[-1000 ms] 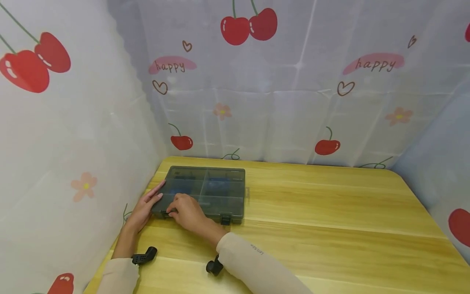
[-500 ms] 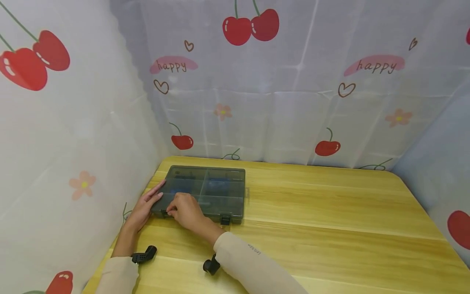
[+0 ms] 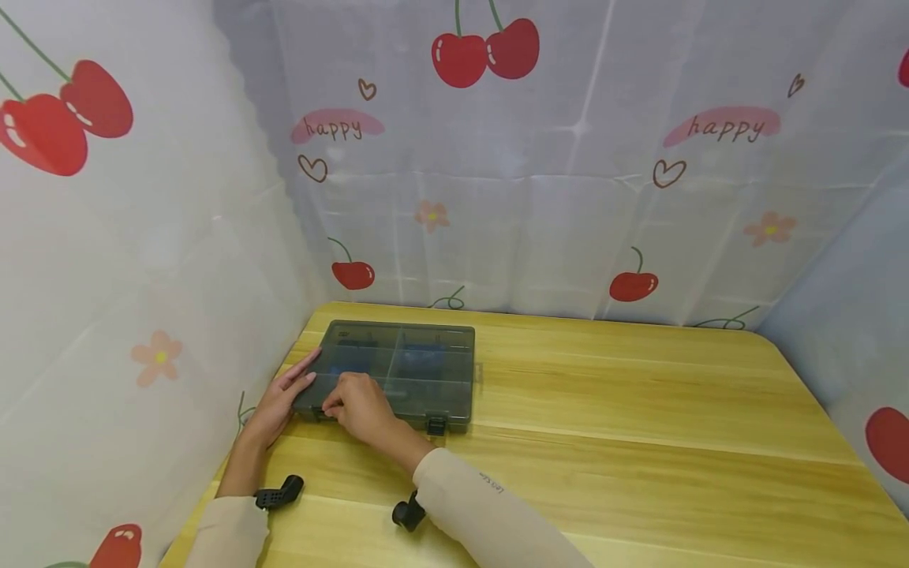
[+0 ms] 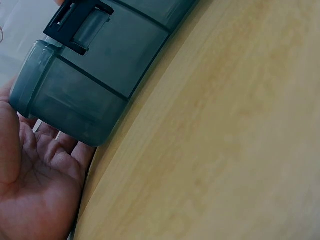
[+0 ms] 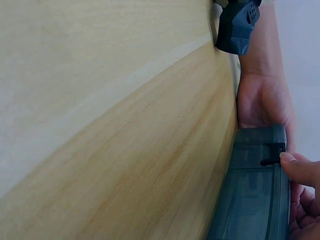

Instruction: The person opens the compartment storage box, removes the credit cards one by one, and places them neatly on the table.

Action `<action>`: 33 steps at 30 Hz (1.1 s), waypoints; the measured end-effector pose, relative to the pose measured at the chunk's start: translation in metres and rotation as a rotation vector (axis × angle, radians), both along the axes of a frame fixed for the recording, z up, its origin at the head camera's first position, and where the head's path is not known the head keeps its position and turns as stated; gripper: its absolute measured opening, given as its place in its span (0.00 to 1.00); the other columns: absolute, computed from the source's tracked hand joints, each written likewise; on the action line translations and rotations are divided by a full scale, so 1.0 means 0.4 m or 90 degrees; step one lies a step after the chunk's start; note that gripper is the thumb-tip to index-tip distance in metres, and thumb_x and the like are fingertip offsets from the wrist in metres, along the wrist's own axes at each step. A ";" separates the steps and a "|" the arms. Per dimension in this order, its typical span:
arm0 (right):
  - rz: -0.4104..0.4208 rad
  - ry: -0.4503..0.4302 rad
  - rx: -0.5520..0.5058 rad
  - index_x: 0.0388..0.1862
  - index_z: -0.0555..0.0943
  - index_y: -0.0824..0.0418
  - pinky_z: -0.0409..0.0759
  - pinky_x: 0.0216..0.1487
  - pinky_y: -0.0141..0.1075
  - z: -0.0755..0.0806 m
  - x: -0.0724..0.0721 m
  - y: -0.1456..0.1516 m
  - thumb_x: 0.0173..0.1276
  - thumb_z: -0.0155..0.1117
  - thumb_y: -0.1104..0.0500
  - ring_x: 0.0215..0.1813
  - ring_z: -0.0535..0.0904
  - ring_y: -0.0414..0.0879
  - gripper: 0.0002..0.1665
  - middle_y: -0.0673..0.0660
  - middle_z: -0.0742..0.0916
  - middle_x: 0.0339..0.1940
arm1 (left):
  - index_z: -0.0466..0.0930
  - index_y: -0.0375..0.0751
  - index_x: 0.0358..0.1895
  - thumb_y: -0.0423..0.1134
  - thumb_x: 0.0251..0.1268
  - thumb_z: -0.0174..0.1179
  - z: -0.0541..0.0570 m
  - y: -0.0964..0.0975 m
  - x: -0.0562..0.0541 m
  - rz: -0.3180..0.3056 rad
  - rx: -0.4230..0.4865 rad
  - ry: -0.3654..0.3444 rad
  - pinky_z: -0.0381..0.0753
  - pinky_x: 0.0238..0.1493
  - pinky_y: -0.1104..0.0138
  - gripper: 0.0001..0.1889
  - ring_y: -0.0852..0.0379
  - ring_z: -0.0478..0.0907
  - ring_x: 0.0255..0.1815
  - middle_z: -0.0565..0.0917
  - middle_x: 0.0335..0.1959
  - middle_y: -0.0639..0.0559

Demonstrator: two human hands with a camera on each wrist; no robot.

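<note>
A translucent dark grey divided storage box (image 3: pixel 433 396) lies with its lid down at the table's far left, blue items showing dimly inside. My left hand (image 3: pixel 272 409) grips its left end, thumb on the lid and fingers along the side wall. At the front left corner, my right hand (image 3: pixel 364 412) has curled fingers at the black latch (image 5: pixel 272 155), with the thumb tip on the latch's top edge. That same latch (image 4: pixel 70 25) shows on the front wall in the left wrist view. A second black latch (image 3: pixel 436 426) sits on the front right, untouched.
The wood-grain table (image 3: pixel 639 402) extends to the right of the box. A white cherry-print curtain (image 3: pixel 525 237) stands behind it, and another side of curtain (image 3: pixel 206 300) is close by the left arm. Both wrists carry black cameras (image 3: pixel 282 493).
Over the last second the right forearm has shifted slightly left, with its fingers staying at the left latch. The box and the left hand hold their places.
</note>
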State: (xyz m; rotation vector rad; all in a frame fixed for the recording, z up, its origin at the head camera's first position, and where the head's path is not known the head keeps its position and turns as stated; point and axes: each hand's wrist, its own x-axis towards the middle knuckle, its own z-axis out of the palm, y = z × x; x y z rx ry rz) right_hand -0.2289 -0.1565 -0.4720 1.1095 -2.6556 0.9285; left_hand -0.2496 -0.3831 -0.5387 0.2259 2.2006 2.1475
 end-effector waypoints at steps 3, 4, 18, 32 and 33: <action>0.002 0.005 -0.002 0.35 0.94 0.52 0.73 0.35 0.18 -0.002 0.000 0.001 0.64 0.75 0.57 0.32 0.76 0.32 0.03 0.44 0.85 0.31 | 0.55 0.46 0.82 0.44 0.82 0.51 -0.001 0.001 -0.001 -0.001 -0.003 0.003 0.67 0.63 0.80 0.31 0.47 0.37 0.83 0.48 0.84 0.48; 0.002 0.006 -0.003 0.35 0.94 0.52 0.73 0.35 0.18 -0.003 0.000 0.002 0.64 0.75 0.57 0.32 0.76 0.32 0.03 0.44 0.85 0.31 | 0.55 0.46 0.82 0.44 0.82 0.51 -0.001 0.001 -0.001 -0.002 -0.004 0.003 0.68 0.63 0.80 0.31 0.47 0.37 0.83 0.48 0.84 0.48; 0.004 -0.016 -0.025 0.35 0.94 0.53 0.73 0.35 0.18 -0.009 -0.004 -0.001 0.65 0.75 0.59 0.31 0.76 0.32 0.03 0.44 0.85 0.30 | 0.55 0.48 0.82 0.45 0.82 0.51 0.000 0.000 -0.001 0.001 -0.020 -0.002 0.67 0.62 0.81 0.31 0.47 0.37 0.83 0.47 0.84 0.49; 0.033 0.126 0.089 0.29 0.93 0.49 0.75 0.60 0.30 -0.016 0.006 -0.003 0.64 0.75 0.64 0.36 0.76 0.36 0.09 0.43 0.85 0.30 | 0.55 0.49 0.82 0.46 0.82 0.51 0.010 0.003 0.005 0.006 -0.029 -0.014 0.68 0.62 0.81 0.31 0.46 0.37 0.83 0.47 0.84 0.50; 0.031 0.131 0.091 0.29 0.93 0.49 0.75 0.59 0.31 -0.017 0.006 -0.003 0.64 0.75 0.64 0.36 0.76 0.36 0.09 0.43 0.85 0.30 | 0.55 0.50 0.82 0.46 0.82 0.51 0.011 0.004 0.004 0.006 -0.032 -0.013 0.67 0.62 0.81 0.31 0.46 0.37 0.83 0.47 0.84 0.50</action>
